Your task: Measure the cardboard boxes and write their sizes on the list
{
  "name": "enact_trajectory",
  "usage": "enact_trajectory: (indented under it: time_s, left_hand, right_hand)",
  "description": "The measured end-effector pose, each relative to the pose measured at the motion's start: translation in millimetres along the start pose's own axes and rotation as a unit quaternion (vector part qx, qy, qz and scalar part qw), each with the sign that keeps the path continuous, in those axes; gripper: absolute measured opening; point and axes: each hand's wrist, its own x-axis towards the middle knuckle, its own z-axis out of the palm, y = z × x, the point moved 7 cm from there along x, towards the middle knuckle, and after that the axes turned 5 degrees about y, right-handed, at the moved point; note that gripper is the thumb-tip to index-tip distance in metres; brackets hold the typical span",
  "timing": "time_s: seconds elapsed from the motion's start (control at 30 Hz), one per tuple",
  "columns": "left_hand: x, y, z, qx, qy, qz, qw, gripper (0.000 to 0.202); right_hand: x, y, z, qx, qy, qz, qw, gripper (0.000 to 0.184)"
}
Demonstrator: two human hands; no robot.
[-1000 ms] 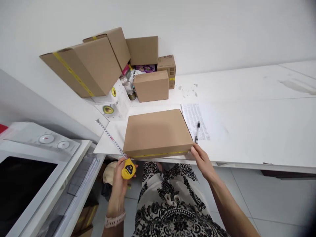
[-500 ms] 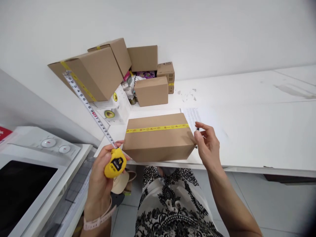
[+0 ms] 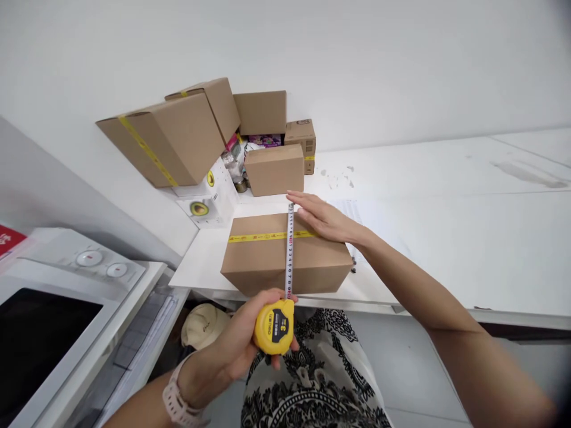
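Note:
A brown cardboard box [image 3: 259,255] with a yellow tape strip lies at the near edge of the white table [image 3: 446,238]. My left hand [image 3: 243,339] is closed round a yellow tape measure [image 3: 273,326] just in front of the box. Its blade [image 3: 289,249] runs from the case up over the box top to the far edge. My right hand [image 3: 321,219] lies flat and open on the box top, its fingers beside the blade's tip.
Several cardboard boxes [image 3: 178,137] and a white carton with an avocado print [image 3: 203,199] are stacked against the wall behind. A printed sheet [image 3: 357,211] lies right of the box. A white appliance [image 3: 53,309] stands at the left, and a cap [image 3: 203,326] lies below the table.
The tape measure swung from the left side to the front of the box, its blade now laid across the top. My right hand moved from the box's right corner onto its top.

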Motion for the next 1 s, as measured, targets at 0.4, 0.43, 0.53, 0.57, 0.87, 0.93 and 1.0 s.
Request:
enact_trajectory:
  time_s: [0.4, 0.43, 0.53, 0.57, 0.87, 0.93, 1.0]
  left_hand:
    - [-10.0, 2.0, 24.9, 0.023, -0.068, 0.024, 0.997, 0.052]
    - [-8.6, -0.3, 30.1, 0.014, -0.083, 0.031, 0.996, 0.055]
    - [-1.9, -8.3, 46.6, -0.021, -0.113, 0.053, 0.992, 0.065]
    - [0.6, -11.1, 52.3, -0.033, -0.121, 0.061, 0.990, 0.069]
    - [8.8, -20.2, 76.6, -0.014, -0.119, 0.104, 0.987, 0.076]
    - [7.8, -19.0, 76.0, -0.003, -0.109, 0.103, 0.989, 0.078]
    - [7.1, -18.9, 75.5, 0.002, -0.100, 0.104, 0.990, 0.083]
  right_hand:
    - [9.0, 34.4, 18.7, 0.053, -0.105, 0.113, 0.987, 0.053]
    - [9.4, 34.3, 19.7, 0.059, -0.108, 0.111, 0.986, 0.052]
    - [11.4, 34.2, 21.7, 0.061, -0.108, 0.102, 0.987, 0.050]
    - [11.9, 34.2, 22.1, 0.060, -0.109, 0.099, 0.987, 0.049]
    - [12.1, 31.5, 21.4, 0.043, -0.104, 0.087, 0.990, 0.045]
    - [12.1, 31.6, 21.7, 0.036, -0.104, 0.085, 0.990, 0.046]
    - [12.3, 32.2, 22.1, 0.030, -0.104, 0.083, 0.991, 0.046]
